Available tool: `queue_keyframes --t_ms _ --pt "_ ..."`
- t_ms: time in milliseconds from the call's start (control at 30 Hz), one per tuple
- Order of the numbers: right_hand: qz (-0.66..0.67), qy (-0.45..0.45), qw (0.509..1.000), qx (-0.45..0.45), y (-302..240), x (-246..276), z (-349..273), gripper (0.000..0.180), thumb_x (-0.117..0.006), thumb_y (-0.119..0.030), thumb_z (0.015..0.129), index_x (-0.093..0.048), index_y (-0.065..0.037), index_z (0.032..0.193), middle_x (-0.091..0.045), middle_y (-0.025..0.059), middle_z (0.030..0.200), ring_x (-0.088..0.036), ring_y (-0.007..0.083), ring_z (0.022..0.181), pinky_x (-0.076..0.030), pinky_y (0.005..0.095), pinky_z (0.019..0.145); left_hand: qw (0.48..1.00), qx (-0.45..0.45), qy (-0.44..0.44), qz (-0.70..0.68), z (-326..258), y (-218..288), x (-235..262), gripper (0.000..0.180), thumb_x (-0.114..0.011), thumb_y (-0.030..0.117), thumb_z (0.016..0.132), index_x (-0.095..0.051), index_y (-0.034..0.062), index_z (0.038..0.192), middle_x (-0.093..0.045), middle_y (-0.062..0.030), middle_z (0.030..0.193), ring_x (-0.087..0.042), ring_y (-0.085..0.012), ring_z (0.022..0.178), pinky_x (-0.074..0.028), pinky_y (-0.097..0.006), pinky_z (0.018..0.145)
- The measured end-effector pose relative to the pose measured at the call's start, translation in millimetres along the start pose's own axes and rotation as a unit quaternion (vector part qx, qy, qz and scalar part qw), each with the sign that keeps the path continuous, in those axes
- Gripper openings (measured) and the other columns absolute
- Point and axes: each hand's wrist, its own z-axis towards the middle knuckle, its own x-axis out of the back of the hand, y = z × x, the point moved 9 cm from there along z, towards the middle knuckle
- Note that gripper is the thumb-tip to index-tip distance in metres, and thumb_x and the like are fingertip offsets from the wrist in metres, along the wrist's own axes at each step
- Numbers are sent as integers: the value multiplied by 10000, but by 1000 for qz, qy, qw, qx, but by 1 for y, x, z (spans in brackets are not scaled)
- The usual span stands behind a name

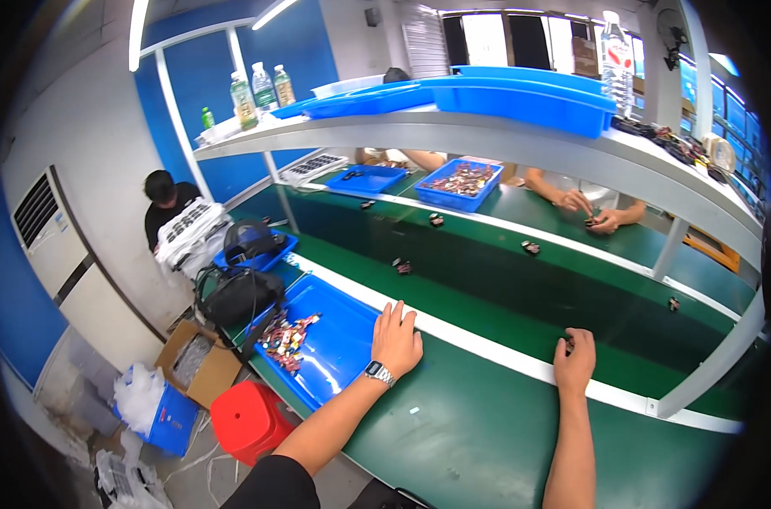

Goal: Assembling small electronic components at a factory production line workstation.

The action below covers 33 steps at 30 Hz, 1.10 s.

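My left hand [396, 341] lies with fingers stretched out at the right rim of a shallow blue tray [334, 352], beside the white rail [462, 338]. It holds nothing that I can see. Small wired parts [288, 339] in red, white and dark colours are heaped at the tray's left end. Over the near edge of the dark green belt, my right hand [575, 365] has its fingers curled down. Something small and dark shows beneath them, mostly hidden. Farther along the belt lie small dark wired pieces, one [402, 266] left of centre and another [530, 247] beyond my right hand.
A black bag [241, 295] sits by the tray's left end. Above the belt runs a shelf [487, 127] with blue trays and bottles, held by a post [714, 360] at right. Across the belt, a co-worker's hands [591, 212] handle a small piece. A red stool [248, 417] stands below left.
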Motion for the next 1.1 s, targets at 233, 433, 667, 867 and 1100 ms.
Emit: queue_keyframes --t_ms 233,433,667,867,1100 --pt "-2 -3 1000 5 -4 -2 1 149 -647 18 835 -653 1 983 -625 115 1043 -638 288 881 -521 367 765 995 21 -94 1 -5 -12 -19 435 -648 197 861 -577 31 1258 -480 -263 1424 -370 -455 1391 -317 -536 1150" --pt "7 1 1000 -2 4 0 0 113 -641 22 830 -651 6 941 -629 120 1016 -637 310 903 -509 373 775 993 69 -66 70 -12 -14 -9 434 -649 238 870 -603 23 1244 -417 -315 1458 -357 -525 1373 -328 -541 1141" --pt "23 9 1000 19 -4 1 2 98 -630 46 818 -645 12 909 -628 120 985 -631 290 863 -507 360 762 994 78 -81 -1 -13 -19 -9 398 -645 224 876 -622 -55 1160 -370 -381 1462 -346 -561 1368 -369 -534 1117" --pt "28 21 999 29 -5 3 2 93 -619 53 815 -643 15 897 -630 119 966 -627 281 836 -505 354 746 988 92 -121 11 -15 -20 -12 431 -630 226 893 -605 6 1262 -344 -345 1504 -303 -540 1407 -382 -511 1125" --pt "39 26 998 35 -5 7 -1 96 -620 57 809 -640 14 892 -633 122 952 -624 268 807 -504 354 743 989 80 -123 -28 -19 -24 -9 435 -638 171 883 -581 -1 1279 -368 -334 1493 -323 -560 1384 -361 -526 1136"
